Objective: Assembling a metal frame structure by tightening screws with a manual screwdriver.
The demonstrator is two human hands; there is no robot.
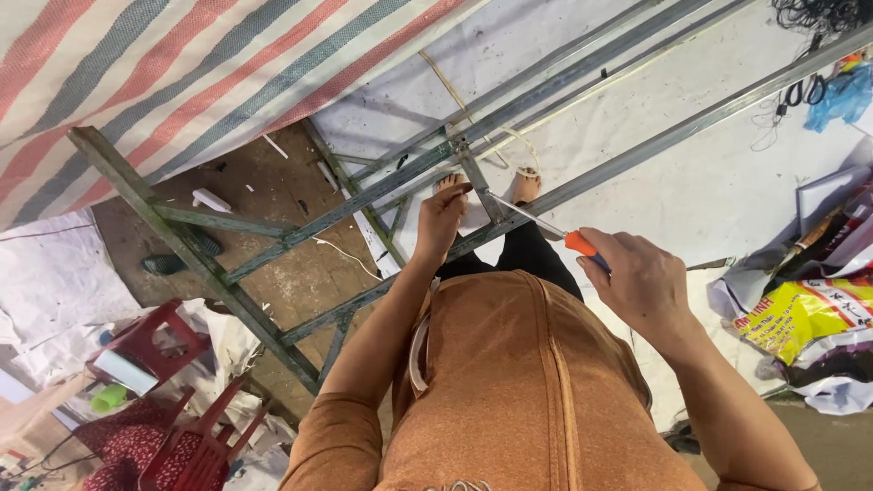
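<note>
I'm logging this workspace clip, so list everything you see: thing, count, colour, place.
metal frame: one, grey-green, spanning the middle, on the floor
screwdriver: one, orange handle with steel shaft, tip at a frame joint
tarp: one, red, grey and white stripes, top left
white sheet: one, under the frame, right
plastic stools: at least two, red, lower left
printed bag: one, yellow, right edge
blue bag: one, top right
cables: a black tangle, top right corner
left hand: gripping a frame bar
right hand: holding the screwdriver handle
feet: two, bare, beneath the frame
</note>
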